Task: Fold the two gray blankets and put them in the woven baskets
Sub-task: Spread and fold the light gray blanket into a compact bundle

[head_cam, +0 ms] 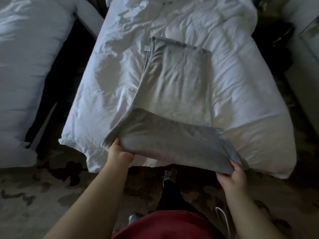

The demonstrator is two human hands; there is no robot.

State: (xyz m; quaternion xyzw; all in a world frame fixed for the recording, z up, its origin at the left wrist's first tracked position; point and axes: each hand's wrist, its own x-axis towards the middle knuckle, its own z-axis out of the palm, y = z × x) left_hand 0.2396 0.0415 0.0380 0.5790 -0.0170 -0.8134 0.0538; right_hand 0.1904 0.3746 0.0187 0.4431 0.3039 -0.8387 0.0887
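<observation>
A gray blanket [174, 87] lies folded into a long strip on the white bed [241, 80], running from the middle of the duvet to the foot. Its near end is lifted and turned back over itself. My left hand [119, 152] grips the near left corner of that raised flap. My right hand [236, 175] grips the near right corner, past the bed's foot edge. No woven basket and no second gray blanket are in view.
A second white bed [25, 75] stands to the left across a dark gap. Patterned carpet [34, 195] covers the floor in front of the bed. Dark furniture [303, 69] stands at the right. My own legs and shoes are below the blanket's edge.
</observation>
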